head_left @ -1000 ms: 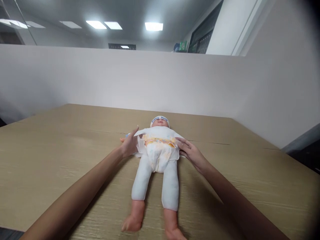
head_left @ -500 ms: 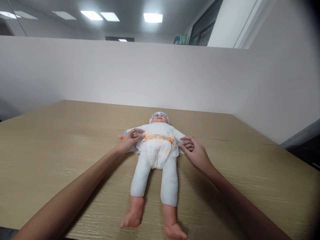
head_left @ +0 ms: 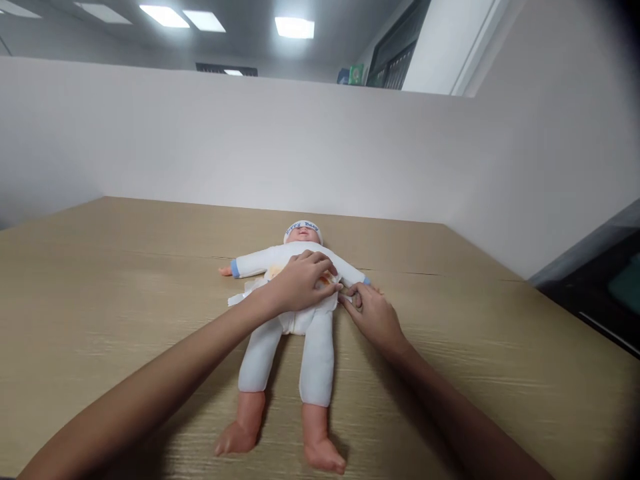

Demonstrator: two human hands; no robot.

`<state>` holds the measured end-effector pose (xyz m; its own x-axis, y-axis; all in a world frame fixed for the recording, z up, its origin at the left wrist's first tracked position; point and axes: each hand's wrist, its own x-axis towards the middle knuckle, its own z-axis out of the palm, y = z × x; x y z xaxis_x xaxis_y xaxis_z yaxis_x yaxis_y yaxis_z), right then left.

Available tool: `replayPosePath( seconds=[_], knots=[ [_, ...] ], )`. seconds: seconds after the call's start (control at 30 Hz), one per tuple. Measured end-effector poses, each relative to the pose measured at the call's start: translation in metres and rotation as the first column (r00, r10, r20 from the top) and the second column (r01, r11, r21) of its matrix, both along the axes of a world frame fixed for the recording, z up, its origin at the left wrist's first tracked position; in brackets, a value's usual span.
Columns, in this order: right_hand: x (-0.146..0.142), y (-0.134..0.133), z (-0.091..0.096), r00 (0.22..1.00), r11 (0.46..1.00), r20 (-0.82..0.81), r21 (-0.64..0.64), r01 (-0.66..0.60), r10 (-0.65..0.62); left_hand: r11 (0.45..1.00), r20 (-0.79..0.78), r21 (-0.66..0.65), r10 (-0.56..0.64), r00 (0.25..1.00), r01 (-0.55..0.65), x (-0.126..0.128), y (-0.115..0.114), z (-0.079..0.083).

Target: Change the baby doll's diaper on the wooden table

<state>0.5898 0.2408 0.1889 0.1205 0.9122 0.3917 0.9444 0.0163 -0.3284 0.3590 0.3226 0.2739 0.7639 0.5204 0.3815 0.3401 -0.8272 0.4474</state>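
A baby doll [head_left: 316,363] in white lies on its back, with its feet toward me and its arms spread. Around its hips is a white diaper [head_left: 296,324] with an orange printed band. My left hand [head_left: 305,280] reaches across the diaper's front, its bent fingers closed on the right edge and hiding much of the band. Beside it, my right hand [head_left: 373,317] pinches the diaper's right side flap close to the doll's blue cuff. The left side flap [head_left: 245,292] lies loose and spread out.
The doll rests on a wide wooden table [head_left: 125,320]. A pale partition wall [head_left: 240,147] rises behind the table's far edge. At the right stands a dark, screen-like object [head_left: 595,287].
My left hand has let go of the left flap and crossed to the diaper's right side. My right hand stays by the right flap. The view has shifted slightly right.
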Motion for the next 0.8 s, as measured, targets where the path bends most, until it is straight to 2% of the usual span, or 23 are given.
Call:
replayPosePath(
  seconds=[0.1,0.2,0.3,0.6,0.8],
  knots=[
    [0.003,0.001,-0.005,0.994,0.999,-0.101,-0.044,0.029,-0.033,0.999,-0.066,0.013,0.049,0.997,-0.048,0.013,0.005,-0.015],
    [0.006,0.001,-0.006,0.972,0.989,-0.222,-0.14,0.042,-0.073,0.997,-0.062,0.024,0.077,0.995,-0.076,0.014,0.011,-0.024],
    [0.007,0.002,-0.004,0.957,0.983,-0.274,-0.178,0.041,-0.09,0.995,-0.061,0.024,0.096,0.994,-0.095,0.011,0.013,-0.026],
    [0.003,0.004,0.003,0.945,0.964,-0.295,-0.257,0.066,-0.143,0.993,-0.057,0.038,0.111,0.992,-0.109,0.014,0.009,-0.026],
    [0.007,0.003,0.006,0.892,0.978,-0.452,-0.196,-0.067,-0.029,0.991,-0.064,0.03,0.129,0.99,-0.127,0.013,0.009,-0.026]
  ],
)
